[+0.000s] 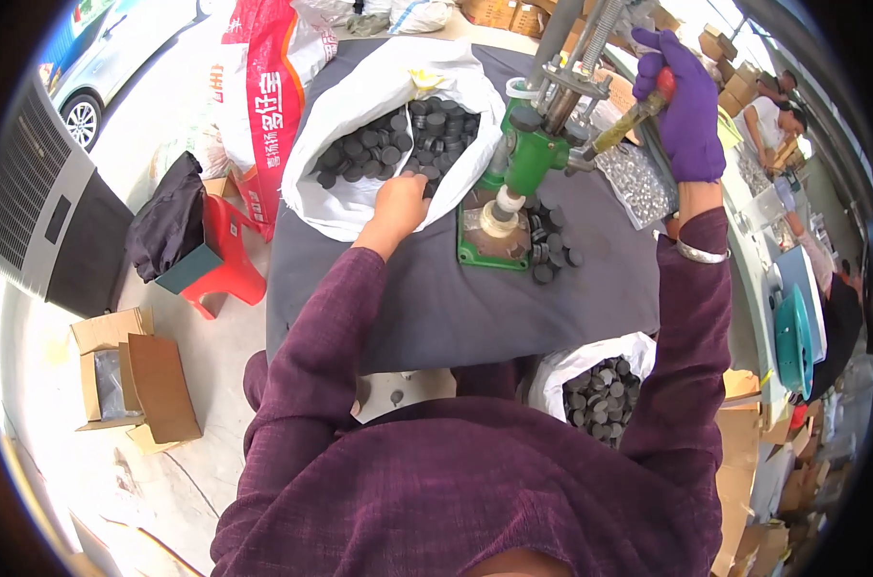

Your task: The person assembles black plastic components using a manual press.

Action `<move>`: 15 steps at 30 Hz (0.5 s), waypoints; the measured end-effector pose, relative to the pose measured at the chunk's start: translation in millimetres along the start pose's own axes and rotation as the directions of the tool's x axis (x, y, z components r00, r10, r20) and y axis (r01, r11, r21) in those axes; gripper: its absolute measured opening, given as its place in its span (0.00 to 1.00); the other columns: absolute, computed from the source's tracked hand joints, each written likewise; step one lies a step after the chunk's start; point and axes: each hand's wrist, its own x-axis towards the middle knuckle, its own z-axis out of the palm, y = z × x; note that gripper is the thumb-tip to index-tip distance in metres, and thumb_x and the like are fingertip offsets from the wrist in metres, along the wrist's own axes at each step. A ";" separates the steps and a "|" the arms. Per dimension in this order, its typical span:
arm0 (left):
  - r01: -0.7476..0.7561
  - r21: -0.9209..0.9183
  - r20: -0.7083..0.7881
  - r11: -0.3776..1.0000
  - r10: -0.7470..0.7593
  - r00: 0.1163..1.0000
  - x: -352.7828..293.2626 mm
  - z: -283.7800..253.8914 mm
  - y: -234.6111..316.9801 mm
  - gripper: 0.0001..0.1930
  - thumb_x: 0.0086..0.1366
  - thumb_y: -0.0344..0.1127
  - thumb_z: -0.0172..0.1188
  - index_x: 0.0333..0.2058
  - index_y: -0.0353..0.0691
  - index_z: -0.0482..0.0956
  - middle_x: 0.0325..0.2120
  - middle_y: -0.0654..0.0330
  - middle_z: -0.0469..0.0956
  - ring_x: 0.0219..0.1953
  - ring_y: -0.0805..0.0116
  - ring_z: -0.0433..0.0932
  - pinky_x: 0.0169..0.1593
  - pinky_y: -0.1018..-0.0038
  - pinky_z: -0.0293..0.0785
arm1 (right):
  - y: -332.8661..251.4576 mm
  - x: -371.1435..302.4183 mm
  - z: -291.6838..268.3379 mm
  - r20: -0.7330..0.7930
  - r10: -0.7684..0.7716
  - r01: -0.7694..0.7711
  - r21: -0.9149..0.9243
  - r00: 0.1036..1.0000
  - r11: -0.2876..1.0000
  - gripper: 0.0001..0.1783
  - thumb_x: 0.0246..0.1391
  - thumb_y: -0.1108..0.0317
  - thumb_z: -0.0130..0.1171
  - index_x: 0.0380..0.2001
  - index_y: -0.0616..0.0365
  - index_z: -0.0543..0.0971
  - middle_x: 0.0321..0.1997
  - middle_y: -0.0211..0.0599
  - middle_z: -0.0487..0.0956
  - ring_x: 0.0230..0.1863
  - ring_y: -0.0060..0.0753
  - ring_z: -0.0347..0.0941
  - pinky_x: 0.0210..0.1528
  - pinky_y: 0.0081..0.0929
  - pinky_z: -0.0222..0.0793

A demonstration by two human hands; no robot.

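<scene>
Head view, and we look down on a grey-covered table (pixel 456 308) with clutter all round it: a red stool (pixel 227 264) and an open cardboard box (pixel 129 380) on the floor to the left, a printed red and white sack (pixel 263 96) beyond them. At the table's near right edge a second white bag (pixel 590 385) of dark discs sits by our lap. Nothing blocks the work itself.

We see our left hand (pixel 400 204), bare, at the mouth of the big white sack (pixel 379 115) on the far left of the table. Its fingers curl over the rim among the black discs (pixel 398 144); whether they pinch one, we cannot tell.

Our right hand (pixel 688 101), in a purple glove, is wrapped tight round the red-tipped lever (pixel 638 108) of the green press (pixel 528 159). That press stands mid-table on a green base, a white plug under its ram, loose discs (pixel 552 250) scattered just to its right, a bag of small silvery parts (pixel 636 183) further right.
</scene>
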 end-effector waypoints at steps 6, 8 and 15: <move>0.109 -0.245 -0.227 0.963 -0.166 0.960 -5.4 -5.6 10.5 0.16 0.47 0.33 0.64 0.36 0.37 0.78 0.32 0.50 0.78 0.34 0.51 0.78 0.39 0.61 0.75 | 1.8 -11.3 7.2 -0.054 -0.063 0.062 -0.031 0.997 0.998 0.23 0.63 0.58 0.49 0.48 0.70 0.75 0.24 0.30 0.73 0.25 0.22 0.68 0.30 0.21 0.67; 0.043 -0.441 -0.316 0.897 -0.200 0.927 -5.3 -12.8 28.6 0.16 0.45 0.31 0.65 0.36 0.36 0.77 0.30 0.51 0.78 0.32 0.54 0.78 0.37 0.64 0.75 | 1.7 -17.3 0.1 -0.057 -0.111 0.109 -0.042 0.992 0.993 0.22 0.64 0.59 0.47 0.47 0.70 0.75 0.25 0.31 0.74 0.25 0.23 0.68 0.30 0.22 0.68; 0.065 -0.424 0.039 0.903 -0.053 0.998 -17.6 -6.2 88.4 0.16 0.45 0.33 0.67 0.35 0.34 0.81 0.32 0.49 0.78 0.35 0.51 0.79 0.41 0.62 0.75 | -11.7 -31.8 25.1 -0.130 -0.120 0.112 -0.072 0.984 0.991 0.18 0.64 0.59 0.46 0.39 0.64 0.76 0.21 0.32 0.73 0.20 0.25 0.69 0.24 0.21 0.67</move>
